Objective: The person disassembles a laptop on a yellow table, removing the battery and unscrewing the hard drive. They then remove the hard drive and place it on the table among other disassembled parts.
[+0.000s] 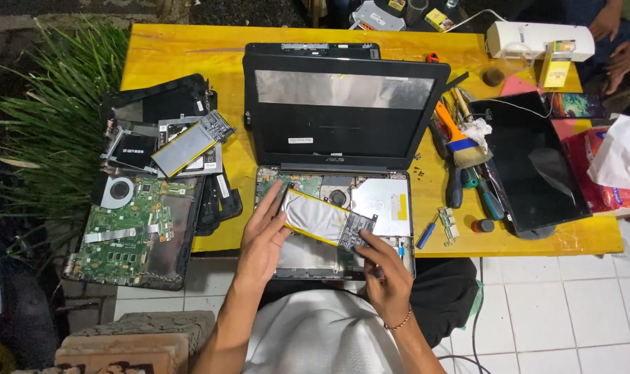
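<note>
Nearest the camera, the person's two forearms rise from a white-clad lap toward the table edge, the right wrist ringed by a thin bracelet. The left hand (263,239) is stretched long, palm turned inward, its fingers lying flat along the near left end of a flat silver battery pack (322,218) edged in yellow, with the thumb tucked under it. The right hand (384,273) comes up from below with the wrist bent, and its fingertips pinch the pack's right end, where a small dark circuit strip sits. So both hands grasp the pack, which is held tilted, its left end higher, just above the opened base of a laptop (342,208) whose board, fan and silver plate lie bare beneath it. The laptop's black lid stands open behind, screen dark. It rests on a yellow wooden table (183,52). To the left lies a second stripped laptop (131,232) with a green board showing, and above that a pile of dark covers with another silver-and-yellow pack (187,145). To the right lie screwdrivers (484,197), an orange-handled brush (460,142) and a loose black screen panel (533,163). At the far right edge sit a white box-shaped device (536,38) and another person's hands (616,41).
</note>
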